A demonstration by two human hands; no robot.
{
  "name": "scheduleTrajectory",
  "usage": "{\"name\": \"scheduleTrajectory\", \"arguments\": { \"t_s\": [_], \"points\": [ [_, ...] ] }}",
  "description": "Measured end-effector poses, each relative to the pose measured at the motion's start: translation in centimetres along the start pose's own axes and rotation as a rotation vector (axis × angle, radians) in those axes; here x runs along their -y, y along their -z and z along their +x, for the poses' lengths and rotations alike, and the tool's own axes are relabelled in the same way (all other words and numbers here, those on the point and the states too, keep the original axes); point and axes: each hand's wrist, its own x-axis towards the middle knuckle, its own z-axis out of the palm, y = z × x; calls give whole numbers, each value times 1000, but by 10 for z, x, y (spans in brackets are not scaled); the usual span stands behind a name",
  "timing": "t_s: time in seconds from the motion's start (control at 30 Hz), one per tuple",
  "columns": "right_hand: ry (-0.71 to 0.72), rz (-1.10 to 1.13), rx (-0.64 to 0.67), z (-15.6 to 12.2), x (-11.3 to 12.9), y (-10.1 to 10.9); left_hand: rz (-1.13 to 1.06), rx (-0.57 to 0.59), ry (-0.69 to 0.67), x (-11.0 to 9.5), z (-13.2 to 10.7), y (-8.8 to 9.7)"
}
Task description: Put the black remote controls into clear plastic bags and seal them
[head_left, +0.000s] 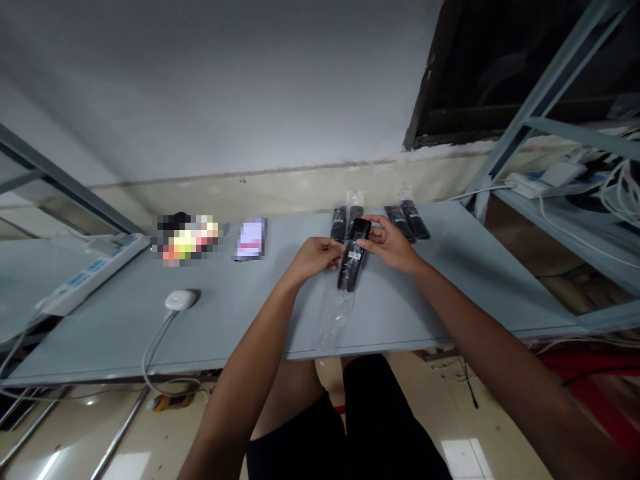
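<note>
A long black remote control with a small white label is partly inside a clear plastic bag, whose loose end trails toward the table's front edge. My right hand grips the remote's upper right side between thumb and fingers. On the other side my left hand is closed, its fingertips pinching the edge of the bag beside the remote. Just behind lie two more bagged black remotes, one at the left and one partly hidden. To the right sit another bagged pair.
The grey table stands against a wall. On its left are a white charger with a cable, a power strip, a blurred phone and a blurred colourful item. Metal posts and cabled shelves flank the right.
</note>
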Motion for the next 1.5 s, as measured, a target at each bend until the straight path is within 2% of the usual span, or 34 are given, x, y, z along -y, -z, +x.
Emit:
{"name": "scheduleTrajectory", "arguments": {
  "t_s": [0.13,0.33,0.43,0.5,0.67,0.83,1.03,1.13,1.27,1.33,1.5],
  "points": [
    [5,-149,17,-5,4,-8,19,-80,-12,0,1,-4],
    [89,-314,261,-11,12,-13,96,-119,-155,8,6,-11],
    [120,-320,324,-11,11,-12,137,-136,-247,12,7,-12],
    [102,-310,304,-10,9,-11,164,-147,-279,14,8,-12],
    [-48,-194,147,-8,3,-9,176,-165,-301,21,11,-11],
    [-104,-104,8,-6,1,-9,168,-188,-289,27,14,-10],
    [-365,47,21,-6,5,-13,40,-174,-205,23,16,-9],
    [-385,114,-61,-5,6,-13,-42,-141,-163,20,15,-8],
    [-328,226,-104,-4,8,-14,-104,-46,-135,19,12,-5],
    [-344,310,-64,-4,9,-14,-133,-15,-140,18,11,-4],
    [-534,365,236,-8,11,-14,-240,-86,-141,13,10,-6]
  ]
}}
